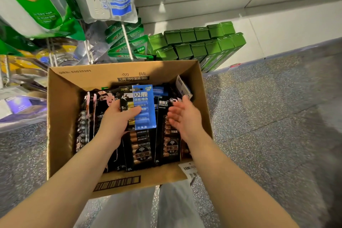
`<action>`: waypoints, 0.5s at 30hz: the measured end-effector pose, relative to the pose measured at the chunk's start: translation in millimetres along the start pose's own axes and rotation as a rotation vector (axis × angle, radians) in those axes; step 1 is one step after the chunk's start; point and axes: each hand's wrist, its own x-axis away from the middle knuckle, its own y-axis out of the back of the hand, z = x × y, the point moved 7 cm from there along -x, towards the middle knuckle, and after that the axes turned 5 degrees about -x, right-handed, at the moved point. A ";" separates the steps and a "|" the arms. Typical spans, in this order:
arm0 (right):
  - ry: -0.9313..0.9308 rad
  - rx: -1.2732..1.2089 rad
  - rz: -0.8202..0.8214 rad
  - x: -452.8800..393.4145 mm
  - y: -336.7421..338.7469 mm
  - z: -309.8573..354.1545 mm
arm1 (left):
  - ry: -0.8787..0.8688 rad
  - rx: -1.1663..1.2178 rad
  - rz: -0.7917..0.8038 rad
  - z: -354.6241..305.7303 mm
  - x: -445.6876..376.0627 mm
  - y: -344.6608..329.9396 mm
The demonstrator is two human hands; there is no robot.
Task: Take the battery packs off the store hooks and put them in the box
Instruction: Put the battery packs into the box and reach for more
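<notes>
**Operator:** State the current hold and the item's location.

**Technician:** The left hand point(118, 118) grips a small stack of battery packs point(142, 106), thumb across the front of the blue card, fingers behind. The stack sits inside the cardboard box point(63, 116), above the black packs point(140, 146) already standing in rows. The right hand point(185, 114) is spread with relaxed fingers, just beside the stack, holding nothing.

**Operator:** Handling properties?

**Technician:** Judged from appearance: thin stiff card with a clear blister over the cells. The lower half probably carries the weight, so the pack is likely bottom-heavy. The glossy plastic may slide against neighbouring packs. Hold at the card edges or across the blister, not by the hang-hole tab, which may tear.

**Operator:** What cannot be confirmed?

**Technician:** The number of packs in the stack is unclear; at least a blue one and a black one show. The box floor is hidden. The hooks point(127, 42) at upper left are blurred, so remaining stock cannot be counted. The white pack point(183, 87) at the far right corner is partly covered.
</notes>
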 end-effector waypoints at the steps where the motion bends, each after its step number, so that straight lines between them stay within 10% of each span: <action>1: -0.011 -0.102 -0.051 -7.8 0.7 2.0 | -0.004 -0.013 -0.001 1.8 -1.3 3.1; 15: -0.146 -0.312 -0.084 -8.3 -26.7 -16.8 | -0.007 0.000 -0.016 15.4 -3.5 27.0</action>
